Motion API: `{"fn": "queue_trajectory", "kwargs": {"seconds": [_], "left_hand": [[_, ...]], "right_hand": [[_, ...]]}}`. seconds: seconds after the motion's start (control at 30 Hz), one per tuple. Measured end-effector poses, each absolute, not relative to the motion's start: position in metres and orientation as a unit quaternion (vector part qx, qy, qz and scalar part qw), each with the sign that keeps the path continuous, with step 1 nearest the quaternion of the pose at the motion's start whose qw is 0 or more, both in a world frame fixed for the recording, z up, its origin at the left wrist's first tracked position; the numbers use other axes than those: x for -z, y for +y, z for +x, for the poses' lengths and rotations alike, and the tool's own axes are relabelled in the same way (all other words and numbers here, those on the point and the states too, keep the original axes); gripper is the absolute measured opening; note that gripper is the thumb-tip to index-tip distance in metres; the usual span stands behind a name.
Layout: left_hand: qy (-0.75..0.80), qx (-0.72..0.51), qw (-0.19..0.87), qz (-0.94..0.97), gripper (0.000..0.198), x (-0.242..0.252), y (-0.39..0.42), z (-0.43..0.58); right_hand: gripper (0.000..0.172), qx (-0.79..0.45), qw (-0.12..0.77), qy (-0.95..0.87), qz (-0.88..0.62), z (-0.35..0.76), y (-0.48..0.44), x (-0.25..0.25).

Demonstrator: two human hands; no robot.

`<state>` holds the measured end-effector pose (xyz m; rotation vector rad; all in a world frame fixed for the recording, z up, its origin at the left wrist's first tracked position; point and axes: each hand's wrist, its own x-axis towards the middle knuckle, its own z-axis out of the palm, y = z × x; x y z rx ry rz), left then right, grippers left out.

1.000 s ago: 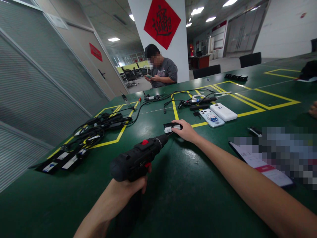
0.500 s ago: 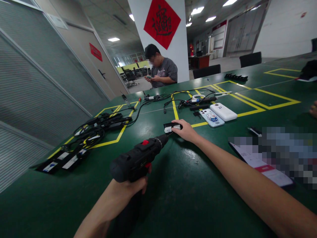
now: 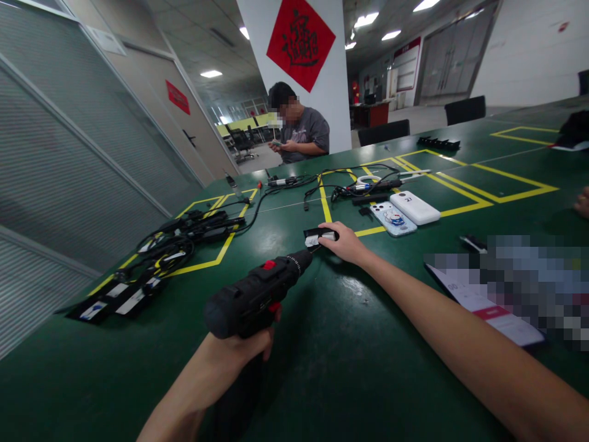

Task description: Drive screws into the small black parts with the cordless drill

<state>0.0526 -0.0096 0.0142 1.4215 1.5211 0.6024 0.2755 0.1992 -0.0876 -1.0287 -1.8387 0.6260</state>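
My drill (image 3: 257, 291) is black with a red button and a red trigger. The block (image 3: 319, 236) is black with a white label. The table (image 3: 340, 344) is dark green, lined in yellow. The white phone (image 3: 415, 207) is plain; the blue phone (image 3: 394, 219) is pale, with a cartoon print. The sign (image 3: 301, 37) is red with black script.

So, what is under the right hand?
A small black part with a white label, lying on the green table. The right hand covers its right end, and the drill tip hides its near edge, so any screw cannot be seen.

Phones (image 3: 405, 213) right of cables (image 3: 184, 236)
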Motion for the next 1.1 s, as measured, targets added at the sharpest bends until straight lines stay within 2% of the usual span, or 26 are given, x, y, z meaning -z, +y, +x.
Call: {"fn": "queue_trajectory", "kwargs": {"seconds": [1.0, 1.1], "left_hand": [[0.622, -0.232, 0.462, 0.588, 0.015, -0.012, -0.009, 0.051], [0.622, -0.242, 0.471, 0.577, 0.021, -0.011, -0.009, 0.050]], "right_hand": [[0.037, -0.259, 0.451, -0.744, -0.419, 0.276, 0.200, 0.087], [0.037, -0.257, 0.451, -0.745, -0.419, 0.276, 0.199, 0.087]]}}
